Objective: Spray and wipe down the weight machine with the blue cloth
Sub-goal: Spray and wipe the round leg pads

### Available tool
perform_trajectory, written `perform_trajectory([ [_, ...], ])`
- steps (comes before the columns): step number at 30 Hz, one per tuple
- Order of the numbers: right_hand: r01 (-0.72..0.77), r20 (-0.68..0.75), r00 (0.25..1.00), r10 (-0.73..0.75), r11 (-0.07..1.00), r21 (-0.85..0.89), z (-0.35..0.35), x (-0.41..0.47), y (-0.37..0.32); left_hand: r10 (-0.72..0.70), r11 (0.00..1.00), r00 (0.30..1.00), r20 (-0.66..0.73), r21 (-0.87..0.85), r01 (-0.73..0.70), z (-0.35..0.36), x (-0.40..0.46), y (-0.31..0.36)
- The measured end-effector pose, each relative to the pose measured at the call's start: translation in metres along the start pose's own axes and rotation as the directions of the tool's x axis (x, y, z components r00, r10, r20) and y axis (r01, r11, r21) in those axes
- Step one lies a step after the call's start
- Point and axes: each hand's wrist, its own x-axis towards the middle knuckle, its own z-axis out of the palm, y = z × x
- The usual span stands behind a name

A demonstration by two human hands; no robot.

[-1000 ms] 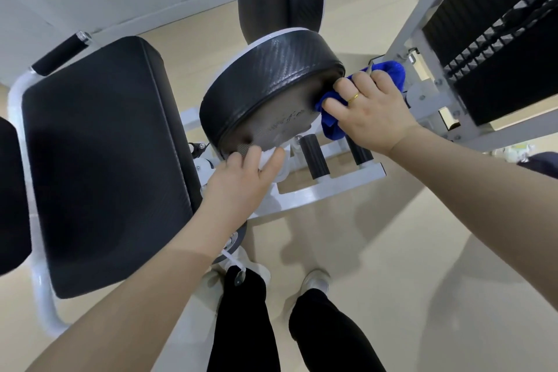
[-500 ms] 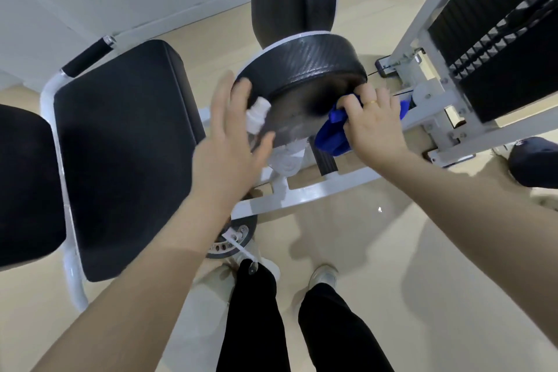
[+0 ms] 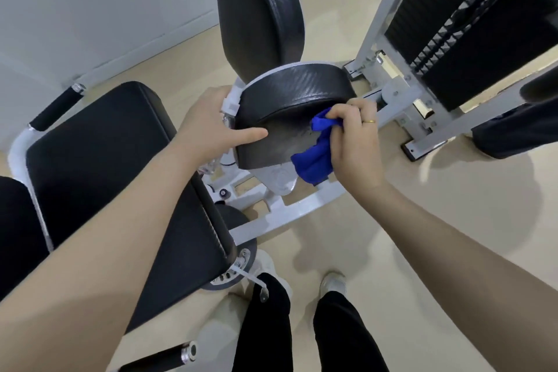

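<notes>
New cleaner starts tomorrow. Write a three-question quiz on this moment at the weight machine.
1. True or false: the right hand holds the blue cloth.
2. What does the left hand's thumb rest on? A) round pad B) weight stack C) floor
3. Fill in: a gold ____ sits on a right-hand finger.

Key:
1. True
2. A, the round pad
3. ring

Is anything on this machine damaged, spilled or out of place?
Nothing stands out. The right hand presses the blue cloth against the round black pad, and the left hand steadies that pad. Its wiped face only looks slightly glossy.
</notes>
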Motion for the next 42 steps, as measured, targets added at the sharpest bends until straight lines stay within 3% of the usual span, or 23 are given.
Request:
perform_trajectory([
  [3, -0.133, -0.226, 0.955, 0.190, 0.961, 0.243, 0.006, 0.020, -0.028, 0.018, 1.000, 0.993, -0.115, 0.006, -0.017, 0.010, -0.012, -0.001],
  [5, -0.284, -0.369, 0.855, 0.365, 0.924, 0.255, 0.021, 0.019, -0.027, 0.011, 0.999, 0.987, -0.160, -0.037, -0.017, 0.013, -0.021, 0.004],
  [6, -0.389, -0.370, 0.809, 0.457, 0.888, 0.247, 0.035, 0.013, -0.023, 0.006, 0.999, 0.984, -0.180, -0.051, -0.015, 0.014, -0.024, 0.003],
  [8, -0.654, -0.156, 0.692, 0.704, 0.704, 0.276, 0.068, -0.012, -0.011, 0.012, 0.998, 0.976, -0.220, -0.050, -0.024, 0.015, -0.029, -0.003],
  [9, -0.762, -0.016, 0.582, 0.813, 0.552, 0.339, 0.082, -0.022, -0.009, 0.006, 0.999, 0.971, -0.237, -0.040, -0.016, 0.017, -0.034, -0.005],
  [11, -0.809, 0.137, 0.418, 0.898, 0.299, 0.506, 0.093, -0.025, -0.012, -0.006, 1.000, 0.965, -0.262, -0.023, 0.000, 0.022, -0.039, -0.006],
  [15, -0.634, -0.021, 0.458, 0.889, 0.344, 0.693, 0.064, 0.013, -0.018, 0.004, 1.000, 0.958, -0.285, -0.016, -0.009, 0.025, -0.041, -0.010],
  [18, -0.469, -0.215, 0.557, 0.802, 0.518, 0.716, 0.045, 0.030, -0.008, 0.002, 1.000, 0.958, -0.287, -0.018, -0.007, 0.025, -0.038, -0.010],
  [20, -0.529, -0.195, 0.639, 0.744, 0.609, 0.592, 0.058, 0.022, 0.002, -0.001, 0.999, 0.954, -0.299, -0.031, -0.008, 0.027, -0.039, -0.010],
  [21, -0.602, -0.123, 0.640, 0.758, 0.595, 0.533, 0.070, 0.012, 0.008, 0.002, 0.999, 0.953, -0.304, -0.035, -0.013, 0.028, -0.040, -0.010],
  [22, -0.668, -0.005, 0.607, 0.795, 0.513, 0.539, 0.082, 0.001, 0.016, -0.002, 0.999, 0.949, -0.315, -0.041, -0.011, 0.030, -0.042, -0.011],
  [25, -0.762, 0.352, 0.430, 0.832, 0.126, 0.635, 0.089, -0.007, 0.018, -0.021, 0.999, 0.938, -0.345, -0.051, 0.003, 0.033, -0.046, -0.009],
  [26, -0.745, 0.382, 0.402, 0.832, 0.054, 0.665, 0.083, 0.002, 0.018, -0.021, 0.999, 0.937, -0.350, -0.047, 0.005, 0.033, -0.044, -0.010],
  [27, -0.711, 0.364, 0.436, 0.823, 0.067, 0.700, 0.076, 0.009, 0.017, -0.025, 0.999, 0.934, -0.357, -0.042, 0.010, 0.034, -0.046, -0.010],
  [28, -0.647, 0.284, 0.509, 0.812, 0.143, 0.749, 0.065, 0.019, 0.014, -0.031, 0.999, 0.931, -0.365, -0.041, 0.017, 0.034, -0.047, -0.010],
  [30, -0.530, 0.044, 0.678, 0.733, 0.446, 0.721, 0.044, 0.037, 0.010, -0.044, 0.999, 0.928, -0.370, -0.045, 0.030, 0.036, -0.048, -0.009],
  [32, -0.531, -0.052, 0.722, 0.690, 0.600, 0.598, 0.044, 0.044, 0.011, -0.072, 0.997, 0.923, -0.378, -0.064, 0.051, 0.038, -0.050, -0.008],
  [34, -0.690, 0.071, 0.627, 0.776, 0.511, 0.513, 0.062, 0.036, 0.018, -0.084, 0.995, 0.917, -0.389, -0.078, 0.058, 0.039, -0.051, -0.007],
  [36, -0.869, 0.328, 0.344, 0.880, 0.165, 0.467, 0.080, 0.021, 0.026, -0.075, 0.997, 0.916, -0.395, -0.061, 0.055, 0.040, -0.052, -0.006],
  [37, -0.901, 0.371, 0.268, 0.889, 0.095, 0.423, 0.084, 0.015, 0.025, -0.070, 0.997, 0.916, -0.395, -0.053, 0.053, 0.040, -0.052, -0.006],
  [38, -0.905, 0.375, 0.256, 0.891, 0.084, 0.418, 0.086, 0.012, 0.027, -0.065, 0.998, 0.915, -0.398, -0.047, 0.050, 0.041, -0.052, -0.006],
  [39, -0.892, 0.349, 0.339, 0.874, 0.181, 0.413, 0.084, 0.013, 0.024, -0.057, 0.998, 0.915, -0.400, -0.043, 0.043, 0.041, -0.051, -0.007],
  [42, -0.680, 0.135, 0.571, 0.810, 0.375, 0.630, 0.067, 0.029, 0.019, -0.066, 0.997, 0.910, -0.409, -0.058, 0.046, 0.043, -0.052, -0.010],
])
